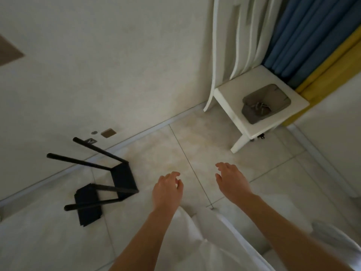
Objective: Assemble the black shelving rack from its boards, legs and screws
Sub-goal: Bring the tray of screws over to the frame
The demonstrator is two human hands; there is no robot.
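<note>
The black shelving rack (109, 184) lies on the tiled floor at the left, near the wall, with two black boards joined by several thin black legs that stick out to the left. My left hand (168, 189) hovers over the floor just right of the rack, fingers loosely curled, holding nothing. My right hand (231, 178) hovers further right, fingers relaxed and spread, also holding nothing. Neither hand touches the rack.
A white chair (244, 118) stands at the back right with a clear plastic bag (265, 103) holding small metal parts on its seat. Blue and yellow curtains (312, 36) hang behind it. The wall's skirting runs diagonally behind the rack. White clothing fills the lower right.
</note>
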